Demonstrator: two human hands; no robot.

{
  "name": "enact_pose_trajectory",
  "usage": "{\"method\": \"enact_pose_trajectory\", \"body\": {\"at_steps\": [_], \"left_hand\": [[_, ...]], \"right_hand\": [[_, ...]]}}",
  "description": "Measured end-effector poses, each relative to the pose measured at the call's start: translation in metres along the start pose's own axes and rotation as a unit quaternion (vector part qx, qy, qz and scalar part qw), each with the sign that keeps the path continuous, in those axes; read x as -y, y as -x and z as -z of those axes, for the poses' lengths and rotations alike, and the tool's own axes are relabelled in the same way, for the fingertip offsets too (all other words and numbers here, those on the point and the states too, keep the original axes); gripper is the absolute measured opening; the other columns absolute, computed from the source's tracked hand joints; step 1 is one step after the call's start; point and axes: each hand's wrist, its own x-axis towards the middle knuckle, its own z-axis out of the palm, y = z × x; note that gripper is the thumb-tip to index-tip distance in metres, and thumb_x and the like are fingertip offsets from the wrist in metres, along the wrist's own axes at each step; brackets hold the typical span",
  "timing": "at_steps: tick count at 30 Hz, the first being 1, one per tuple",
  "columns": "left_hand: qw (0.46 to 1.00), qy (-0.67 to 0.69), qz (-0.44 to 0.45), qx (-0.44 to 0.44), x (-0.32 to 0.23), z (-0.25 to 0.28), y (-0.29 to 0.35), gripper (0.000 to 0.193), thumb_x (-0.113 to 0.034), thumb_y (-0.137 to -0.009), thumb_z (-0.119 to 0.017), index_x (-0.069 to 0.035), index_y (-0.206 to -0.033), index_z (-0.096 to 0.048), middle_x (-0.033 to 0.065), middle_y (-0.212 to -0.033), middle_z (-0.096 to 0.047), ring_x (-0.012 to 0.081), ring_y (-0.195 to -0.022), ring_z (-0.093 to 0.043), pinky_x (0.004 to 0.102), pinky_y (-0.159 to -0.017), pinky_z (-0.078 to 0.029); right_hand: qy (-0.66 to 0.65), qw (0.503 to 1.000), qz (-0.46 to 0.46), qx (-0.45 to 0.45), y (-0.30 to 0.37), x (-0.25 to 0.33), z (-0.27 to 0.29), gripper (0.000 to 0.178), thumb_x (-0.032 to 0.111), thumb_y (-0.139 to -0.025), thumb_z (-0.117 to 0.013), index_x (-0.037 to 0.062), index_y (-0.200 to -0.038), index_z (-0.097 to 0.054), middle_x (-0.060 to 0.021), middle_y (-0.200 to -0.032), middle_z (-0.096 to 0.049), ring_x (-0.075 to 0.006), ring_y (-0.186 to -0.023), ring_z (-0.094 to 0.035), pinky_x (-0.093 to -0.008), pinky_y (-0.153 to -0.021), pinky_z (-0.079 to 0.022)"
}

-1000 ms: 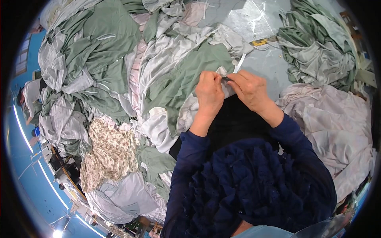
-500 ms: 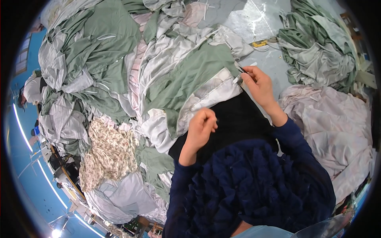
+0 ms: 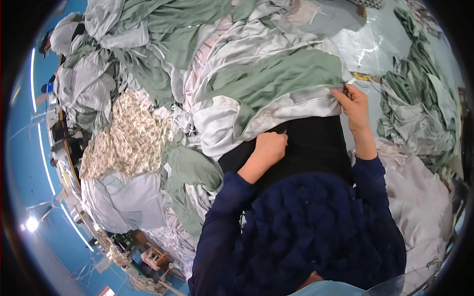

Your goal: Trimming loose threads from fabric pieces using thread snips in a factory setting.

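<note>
A sage-green cloth (image 3: 281, 74) with a white lower band (image 3: 296, 108) is spread across my black-covered lap (image 3: 316, 140). My right hand (image 3: 356, 111) pinches its right corner between thumb and fingers. Something small and dark shows at those fingertips, too little of it to name. Over the lap, just below the cloth's lower edge, my left hand (image 3: 270, 148) is curled into a fist. Whatever its fingers may hold is hidden, though a dark bit shows by the knuckles.
Heaped green and white cloth (image 3: 143, 59) lies far left, with floral fabric (image 3: 131, 135) and pale fabric (image 3: 131, 200) nearer. On the right are a green-white pile (image 3: 419, 108) and a pale pinkish pile (image 3: 419, 197). Grey floor (image 3: 370, 44) shows at the back.
The view has shifted. My right hand has moved outward to the right with the cloth's corner, and the white band lies straighter. My left fist has moved right over my lap.
</note>
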Motion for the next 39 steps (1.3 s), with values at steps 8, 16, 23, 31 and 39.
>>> {"method": "enact_pose_trajectory", "body": {"at_steps": [8, 16, 23, 31, 39], "left_hand": [[0.916, 0.068, 0.053, -0.392, 0.012, 0.058, 0.030, 0.046, -0.010, -0.066, -0.073, -0.006, -0.109, -0.056, 0.0097, -0.108, -0.057, 0.0316, -0.103, -0.052, 0.0441, -0.082, -0.040], [0.931, 0.292, 0.053, -0.212, 0.087, 0.049, 0.037, 0.019, -0.020, -0.073, -0.072, -0.005, -0.083, -0.069, 0.0137, -0.070, -0.063, 0.0314, -0.067, -0.061, 0.0393, -0.060, -0.044], [0.873, 0.458, 0.025, -0.164, 0.085, 0.072, 0.034, 0.019, -0.015, -0.085, -0.066, 0.001, -0.076, -0.060, -0.0063, -0.062, -0.046, 0.0029, -0.061, -0.037, 0.0236, -0.051, -0.031], [0.871, 0.463, 0.032, -0.163, 0.075, 0.079, 0.029, 0.020, -0.016, -0.085, -0.066, 0.000, -0.074, -0.060, -0.0068, -0.061, -0.045, 0.0028, -0.059, -0.035, 0.0234, -0.051, -0.030], [0.887, 0.145, -0.099, -0.428, 0.045, 0.089, 0.053, 0.008, -0.008, -0.075, -0.066, -0.003, -0.075, -0.059, 0.0058, -0.067, -0.055, 0.0213, -0.066, -0.055, 0.0335, -0.067, -0.043]], "right_hand": [[-0.009, 0.999, 0.026, -0.037, 0.004, 0.010, 0.014, 0.007, 0.010, -0.087, -0.068, 0.0070, -0.093, -0.066, 0.0122, -0.064, -0.047, 0.0033, -0.048, -0.030, -0.0179, -0.042, -0.018], [-0.015, 0.982, 0.145, -0.120, 0.002, 0.044, 0.070, 0.006, 0.009, -0.089, -0.066, 0.0070, -0.094, -0.066, 0.0097, -0.077, -0.056, 0.0022, -0.056, -0.036, -0.0172, -0.045, -0.022], [-0.033, 0.978, 0.122, -0.168, -0.017, 0.051, 0.116, 0.007, 0.010, -0.089, -0.066, 0.0067, -0.096, -0.066, 0.0080, -0.085, -0.060, 0.0015, -0.059, -0.040, -0.0173, -0.043, -0.023], [-0.037, 0.973, 0.088, -0.211, -0.054, 0.023, 0.134, 0.007, 0.013, -0.087, -0.069, 0.0110, -0.093, -0.066, 0.0080, -0.081, -0.060, 0.0006, -0.060, -0.045, -0.0188, -0.043, -0.026], [-0.184, 0.960, 0.202, -0.058, -0.044, 0.025, 0.148, 0.013, 0.017, -0.093, -0.061, 0.0086, -0.102, -0.064, 0.0028, -0.095, -0.062, -0.0055, -0.072, -0.050, -0.0206, -0.056, -0.039]]}}
